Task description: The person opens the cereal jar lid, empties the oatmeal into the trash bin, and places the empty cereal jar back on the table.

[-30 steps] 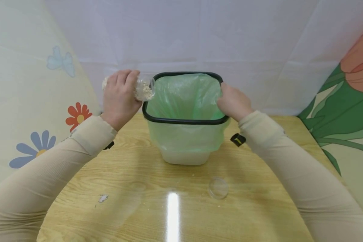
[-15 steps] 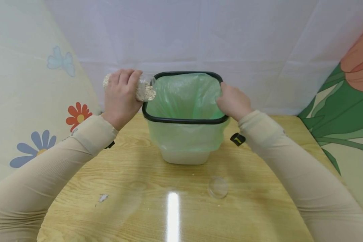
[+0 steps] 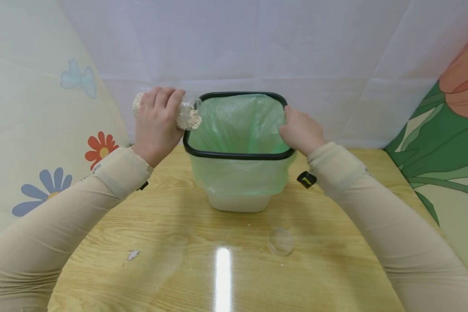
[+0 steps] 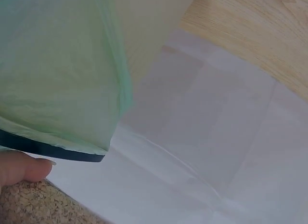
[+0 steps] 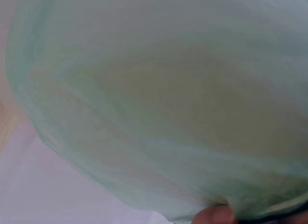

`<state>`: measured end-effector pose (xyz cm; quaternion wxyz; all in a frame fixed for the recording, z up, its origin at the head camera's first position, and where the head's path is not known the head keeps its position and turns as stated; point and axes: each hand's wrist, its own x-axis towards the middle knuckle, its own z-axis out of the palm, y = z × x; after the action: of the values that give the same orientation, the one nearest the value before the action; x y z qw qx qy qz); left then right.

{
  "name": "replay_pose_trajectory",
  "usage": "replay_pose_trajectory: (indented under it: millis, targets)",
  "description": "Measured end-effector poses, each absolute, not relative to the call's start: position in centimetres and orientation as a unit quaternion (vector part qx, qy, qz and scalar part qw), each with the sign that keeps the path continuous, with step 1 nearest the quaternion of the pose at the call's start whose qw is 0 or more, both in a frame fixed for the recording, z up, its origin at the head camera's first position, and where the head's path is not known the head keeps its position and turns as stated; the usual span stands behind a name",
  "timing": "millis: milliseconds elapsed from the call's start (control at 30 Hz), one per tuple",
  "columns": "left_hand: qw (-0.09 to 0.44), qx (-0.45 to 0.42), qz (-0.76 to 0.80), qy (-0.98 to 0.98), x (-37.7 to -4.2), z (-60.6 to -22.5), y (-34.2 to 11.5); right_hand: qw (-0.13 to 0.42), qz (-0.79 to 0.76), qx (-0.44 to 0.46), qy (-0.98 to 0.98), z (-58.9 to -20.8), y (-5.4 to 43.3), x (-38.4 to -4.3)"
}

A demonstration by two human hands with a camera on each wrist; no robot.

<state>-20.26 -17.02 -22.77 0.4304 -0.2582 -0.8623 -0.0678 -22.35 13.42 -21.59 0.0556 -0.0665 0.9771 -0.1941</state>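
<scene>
Your left hand (image 3: 156, 123) is curled round a transparent jar (image 3: 185, 110), and you've got it tipped nearly onto its side, mouth facing right, at the left edge of the trash bin (image 3: 239, 203). Pale oat flakes (image 3: 194, 119) bunch up right in that mouth, with more showing through the wall at the jar's far end. In the left wrist view your thumb (image 4: 29, 168) sits just by the bin's black rim (image 3: 239, 156), flakes close below it; whether jar and rim actually touch is hard to say from here.

Across the opening, your right hand (image 3: 303, 132) grips the rim's right side, pinching the green liner (image 3: 239, 125) there. That bag lines the inside and folds down over the outside, leaving the pale base bare as the bin stands upright on the tabletop (image 3: 171, 277). Nearer you, to the right of the bin's base, lies a round transparent lid (image 3: 281, 242), flat on the wood, and a white cloth (image 3: 234, 52) hangs behind it all.
</scene>
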Motion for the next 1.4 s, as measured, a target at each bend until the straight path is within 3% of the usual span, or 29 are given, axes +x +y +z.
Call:
replay_pose_trajectory:
  millis: [1400]
  targets:
    - [0.402,-0.238,-0.048,-0.883,-20.09,-22.03,-16.99,0.059,-0.197,-0.062,0.977,-21.59,13.14,-22.43]
